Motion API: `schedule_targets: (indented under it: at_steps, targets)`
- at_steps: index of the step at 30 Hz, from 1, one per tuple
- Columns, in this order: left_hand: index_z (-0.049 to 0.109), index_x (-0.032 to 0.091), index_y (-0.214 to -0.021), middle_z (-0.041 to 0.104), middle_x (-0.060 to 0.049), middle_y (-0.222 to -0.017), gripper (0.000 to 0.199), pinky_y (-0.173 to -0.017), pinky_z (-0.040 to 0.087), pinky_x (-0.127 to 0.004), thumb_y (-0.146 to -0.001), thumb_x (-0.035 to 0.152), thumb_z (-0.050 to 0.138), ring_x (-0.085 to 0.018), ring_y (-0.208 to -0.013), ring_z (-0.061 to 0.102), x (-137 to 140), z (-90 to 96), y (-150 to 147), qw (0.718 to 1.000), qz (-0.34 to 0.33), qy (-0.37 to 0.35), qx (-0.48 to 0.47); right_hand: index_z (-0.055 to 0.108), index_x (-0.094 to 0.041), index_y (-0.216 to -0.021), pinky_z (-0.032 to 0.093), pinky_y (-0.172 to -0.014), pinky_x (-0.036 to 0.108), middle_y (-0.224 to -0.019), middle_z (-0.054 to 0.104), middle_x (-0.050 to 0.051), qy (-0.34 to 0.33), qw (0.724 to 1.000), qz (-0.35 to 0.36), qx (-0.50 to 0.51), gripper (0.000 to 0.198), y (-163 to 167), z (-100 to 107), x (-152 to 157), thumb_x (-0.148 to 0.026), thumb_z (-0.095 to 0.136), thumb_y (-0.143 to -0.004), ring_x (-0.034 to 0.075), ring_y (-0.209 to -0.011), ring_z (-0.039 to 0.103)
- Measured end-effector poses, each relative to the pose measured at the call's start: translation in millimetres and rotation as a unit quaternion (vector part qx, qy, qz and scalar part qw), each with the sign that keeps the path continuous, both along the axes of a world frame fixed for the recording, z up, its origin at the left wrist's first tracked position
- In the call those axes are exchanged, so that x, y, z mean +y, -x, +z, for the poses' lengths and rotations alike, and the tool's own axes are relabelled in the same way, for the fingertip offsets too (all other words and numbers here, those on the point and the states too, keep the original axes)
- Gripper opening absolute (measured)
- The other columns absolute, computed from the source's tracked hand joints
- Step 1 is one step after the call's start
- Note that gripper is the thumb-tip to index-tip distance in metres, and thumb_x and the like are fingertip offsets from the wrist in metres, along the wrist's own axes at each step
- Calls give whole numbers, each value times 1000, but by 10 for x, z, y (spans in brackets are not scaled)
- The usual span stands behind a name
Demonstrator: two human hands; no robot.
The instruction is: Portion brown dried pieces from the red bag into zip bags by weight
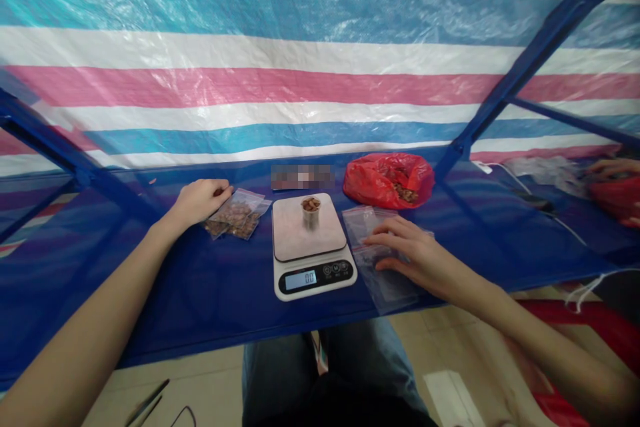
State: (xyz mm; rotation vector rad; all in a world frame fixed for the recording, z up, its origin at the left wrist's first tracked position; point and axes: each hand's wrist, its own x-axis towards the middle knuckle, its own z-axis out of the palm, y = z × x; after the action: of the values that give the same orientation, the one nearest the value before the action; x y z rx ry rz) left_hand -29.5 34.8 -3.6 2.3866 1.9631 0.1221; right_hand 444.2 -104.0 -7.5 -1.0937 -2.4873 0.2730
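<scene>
My left hand [204, 201] is curled closed beside a small pile of clear zip bags [241, 217] filled with brown pieces, and its fingertips touch the pile's edge. Whether anything sits inside those fingers is hidden. With fingers apart, my right hand [407, 250] rests over flat, unfilled zip bags [380, 280]. Between the hands stands a white digital scale [290, 240], its display reading 0.0. On its plate is a small metal cup [311, 217] heaped with brown pieces [311, 203].
A crumpled red plastic bag [365, 180], open and holding more brown pieces, lies behind the right hand. Blue frame bars [525, 67] slant at both sides of the blue table surface [210, 307]. At far right another person's hand [613, 167] shows near another red bag.
</scene>
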Motion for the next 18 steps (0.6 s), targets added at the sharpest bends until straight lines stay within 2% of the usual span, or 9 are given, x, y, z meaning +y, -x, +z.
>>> schedule_targets:
  at_steps: [5, 10, 14, 16, 18]
  targets:
    - [56, 25, -77, 69, -8, -78, 41, -66, 34, -32, -97, 55, 37, -29, -82, 68, -4, 5, 4, 1000, -9, -2, -3, 77, -22, -106, 58, -90, 43, -107, 72, 11, -10, 1000, -14, 8, 11, 10, 3, 129, -19, 74, -97, 29, -102, 67]
    - [59, 25, -78, 72, -9, -82, 40, -65, 34, -32, -96, 53, 38, -29, -82, 68, -8, 10, 3, 1000, -5, -6, -8, 75, -24, -121, 55, -92, 42, -112, 73, 10, 20, 1000, 13, -7, 25, 56, 32, 243, -16, 68, -99, 28, -106, 67]
    - [59, 26, -75, 70, -8, -78, 39, -64, 33, -32, -95, 53, 40, -27, -77, 66, -25, 8, -14, 1000, -1, -7, -17, 73, -22, -95, 53, -82, 39, -101, 69, 9, 24, 999, 18, -33, 8, 107, 60, 306, -17, 68, -99, 27, -96, 63]
    - [58, 25, -73, 68, -7, -75, 37, -63, 33, -32, -95, 51, 42, -26, -74, 64, -43, 8, -14, 999, -1, -17, -31, 69, -22, -88, 51, -80, 38, -97, 68, 8, 15, 999, 18, -33, 11, 102, 92, 332, -18, 68, -98, 27, -94, 62]
    - [56, 25, -70, 65, -6, -70, 37, -62, 32, -32, -95, 49, 44, -24, -70, 61, -69, 33, -15, 996, 14, -62, -56, 66, -22, -86, 50, -80, 38, -95, 67, 7, 1, 999, 27, -27, 14, 62, 170, 370, -18, 67, -99, 26, -91, 61]
